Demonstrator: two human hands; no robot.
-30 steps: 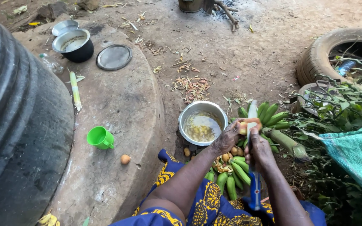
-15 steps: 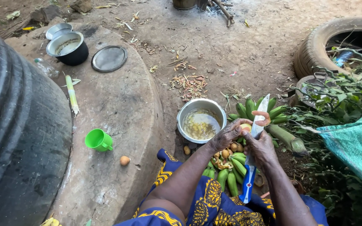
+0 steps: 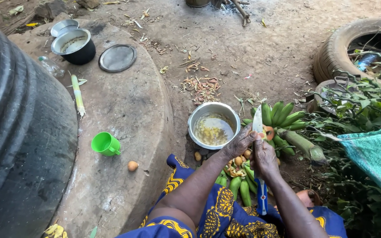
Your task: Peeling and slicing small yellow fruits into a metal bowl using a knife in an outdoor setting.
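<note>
**Steel blade against a small fruit**

Steel knife stands upright in my right hand, fingers closed round its handle; my left hand curls shut on the peeled fruit, pressed to the blade; both hover just beside the metal bowl, above green bananas.

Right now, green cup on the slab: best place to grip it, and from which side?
Take the green cup by its loop handle, which sticks out on the side nearer the metal bowl. Come in from that side. It lies tipped, mouth tilted up and toward the black tank, on the concrete slab, so a rim grip looks awkward.
</note>
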